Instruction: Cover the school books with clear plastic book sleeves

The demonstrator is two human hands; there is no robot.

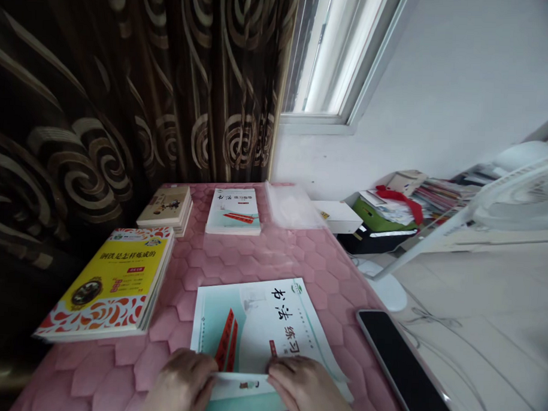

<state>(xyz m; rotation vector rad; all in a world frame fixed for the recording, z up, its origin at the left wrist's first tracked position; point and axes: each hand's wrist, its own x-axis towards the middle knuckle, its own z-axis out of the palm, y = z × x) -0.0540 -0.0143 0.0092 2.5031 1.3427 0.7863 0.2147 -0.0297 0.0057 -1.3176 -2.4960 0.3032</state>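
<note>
A calligraphy workbook point(259, 316) with a white and pale teal cover and red strips lies on the pink table in front of me. Along its near edge, a white and teal strip point(248, 384) with a small printed figure runs between my hands; whether it is part of this workbook or a separate sheet I cannot tell. My left hand point(180, 379) pinches the left end of that edge, fingers curled. At the right end, my right hand point(306, 386) grips it the same way, thumb and fingers pressed together. Both palms are partly cut off by the frame's bottom.
A yellow book stack point(118, 284) lies left, with small tan books point(165, 207) behind it. Another workbook stack point(234, 211) and clear plastic sheets point(292, 206) sit at the back. A phone point(403, 360) rests along the right edge; beyond stands a white fan point(434, 247).
</note>
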